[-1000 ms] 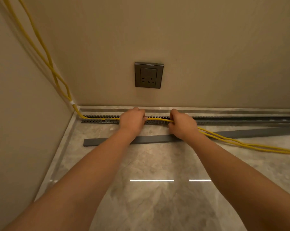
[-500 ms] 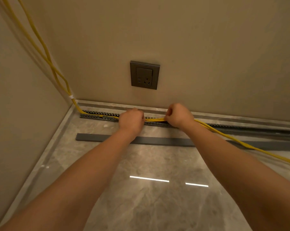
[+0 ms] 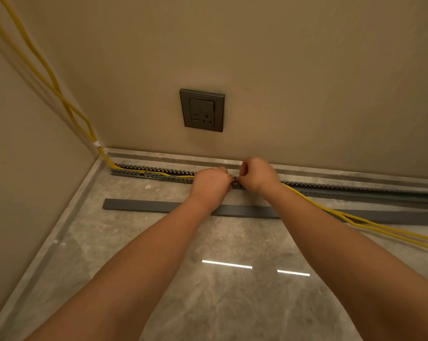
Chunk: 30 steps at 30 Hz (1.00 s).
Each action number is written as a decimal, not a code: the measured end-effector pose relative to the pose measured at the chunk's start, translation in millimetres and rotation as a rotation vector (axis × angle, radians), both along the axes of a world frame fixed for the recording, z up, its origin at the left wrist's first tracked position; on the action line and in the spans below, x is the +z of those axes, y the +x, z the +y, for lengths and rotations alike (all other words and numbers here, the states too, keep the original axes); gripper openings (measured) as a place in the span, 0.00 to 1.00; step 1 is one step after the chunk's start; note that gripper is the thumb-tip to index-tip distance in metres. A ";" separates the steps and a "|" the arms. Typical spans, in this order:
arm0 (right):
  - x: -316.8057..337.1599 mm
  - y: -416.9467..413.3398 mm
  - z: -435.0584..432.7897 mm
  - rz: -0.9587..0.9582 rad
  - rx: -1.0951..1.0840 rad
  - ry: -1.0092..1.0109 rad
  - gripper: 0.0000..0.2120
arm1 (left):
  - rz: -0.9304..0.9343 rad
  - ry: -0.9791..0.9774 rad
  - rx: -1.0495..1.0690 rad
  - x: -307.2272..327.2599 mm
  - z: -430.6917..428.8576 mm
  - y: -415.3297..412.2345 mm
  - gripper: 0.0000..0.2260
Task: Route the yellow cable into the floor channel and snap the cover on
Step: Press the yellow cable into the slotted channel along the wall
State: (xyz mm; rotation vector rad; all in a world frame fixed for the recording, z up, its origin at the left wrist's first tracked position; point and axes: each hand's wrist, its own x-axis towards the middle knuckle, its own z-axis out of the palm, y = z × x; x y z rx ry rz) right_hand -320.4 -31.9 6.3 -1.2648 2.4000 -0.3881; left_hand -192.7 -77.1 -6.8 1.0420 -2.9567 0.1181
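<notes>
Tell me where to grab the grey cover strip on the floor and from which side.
Pinch the cover strip across its narrow width from above, probably gripping at two spaced points. It lies flat on the floor, long and thin, so only its long edges offer purchase, and a one-end grip would likely let it sag.

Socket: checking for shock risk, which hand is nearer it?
Left. The left hand is at the channel almost straight below the socket; the right hand is at the channel too, but further right.
</notes>
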 end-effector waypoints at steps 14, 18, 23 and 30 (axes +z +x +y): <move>10.2 -29.6 50.6 0.207 -0.005 0.064 0.16 | -0.113 0.003 0.127 6.3 7.9 -20.2 0.12; 13.1 -38.9 65.4 0.191 -0.014 0.123 0.17 | -0.158 -0.039 0.150 12.1 19.1 -29.9 0.13; 12.7 -46.7 74.5 0.015 -0.051 0.113 0.13 | -0.183 -0.058 0.186 13.3 28.3 -36.2 0.14; 12.2 -55.9 71.0 -0.098 -0.100 -0.014 0.04 | -0.191 -0.049 0.232 13.2 32.0 -43.2 0.13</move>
